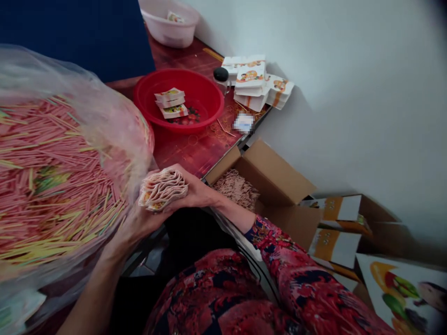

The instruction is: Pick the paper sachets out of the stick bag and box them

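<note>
**Both hands clamp a fanned stack of pink paper packets**

The thick stack of thin pink paper packets (pixel 163 189), wavy-edged with printed colour at the lower end, sits off the near edge of the dark red glossy table (pixel 195 149), above the person's lap. Beside it bulges a clear plastic bag of thin pink, yellow and green sticks (pixel 59 186), crinkled and shiny.

On the table stand a round red plastic basin (pixel 206 100) holding small white printed packets, a pale pink plastic tub (pixel 171 30) at the far corner, and a heap of white printed paper bags (pixel 256 81) against the white wall. Beside the table's right edge an open brown cardboard box (pixel 275 179) holds more pink packets.

The right hand (pixel 197 190) wraps the stack from the right, fingers closed over its top. The left hand (pixel 139 221) grips from below, wrist bent upward.
</note>
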Demonstrator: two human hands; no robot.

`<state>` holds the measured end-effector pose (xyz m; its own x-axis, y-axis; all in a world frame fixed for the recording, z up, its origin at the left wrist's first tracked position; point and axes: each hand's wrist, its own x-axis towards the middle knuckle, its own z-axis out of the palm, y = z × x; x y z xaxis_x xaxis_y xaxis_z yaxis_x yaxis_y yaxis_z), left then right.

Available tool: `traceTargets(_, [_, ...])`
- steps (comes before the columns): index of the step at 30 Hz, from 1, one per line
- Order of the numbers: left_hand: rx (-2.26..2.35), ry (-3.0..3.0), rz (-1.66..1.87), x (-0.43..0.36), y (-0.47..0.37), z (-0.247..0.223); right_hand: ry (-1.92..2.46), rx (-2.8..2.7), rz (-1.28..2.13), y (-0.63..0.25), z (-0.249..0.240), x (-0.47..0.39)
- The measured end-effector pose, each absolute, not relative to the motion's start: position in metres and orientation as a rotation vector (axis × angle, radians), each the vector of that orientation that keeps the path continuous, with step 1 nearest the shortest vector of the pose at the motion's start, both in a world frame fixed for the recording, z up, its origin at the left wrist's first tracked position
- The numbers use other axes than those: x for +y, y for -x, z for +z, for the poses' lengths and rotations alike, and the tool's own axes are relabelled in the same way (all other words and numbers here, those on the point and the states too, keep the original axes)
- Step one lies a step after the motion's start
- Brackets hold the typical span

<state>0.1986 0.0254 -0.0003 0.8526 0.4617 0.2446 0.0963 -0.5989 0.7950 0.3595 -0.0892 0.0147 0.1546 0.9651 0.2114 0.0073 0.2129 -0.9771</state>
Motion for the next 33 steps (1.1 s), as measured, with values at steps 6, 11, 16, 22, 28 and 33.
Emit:
traceTargets(6, [0.299, -2.088, 0.553, -0.023, -0.263, -0.003, 1.499, -1.499, 0.480, -0.427, 0.051, -0.144])
traceTargets(11, [0.138, -2.006, 0.456, -0.057, -0.310, 0.003, 1.620, -1.592, 0.459, -0.472, 0.094, -0.191])
traceTargets(16, [0.077, -2.060, 0.308, -0.084, -0.344, 0.001, 1.850, -1.657, 0.507, -0.479, 0.095, -0.223])
traceTargets(22, [0.099, -1.950, 0.190, -0.117, -0.375, -0.022, 2.180, -1.547, 0.474, -0.482, 0.064, -0.261])
traceTargets(28, [0.021, -1.928, -0.060, -0.138, -0.402, -0.051, 2.092, -1.465, 0.539, -0.506, 0.032, -0.306])
traceTargets(33, [0.033, -2.091, -0.145, -0.133, -0.393, -0.057, 2.561, -1.512, 0.768, -0.520, -0.020, -0.356])
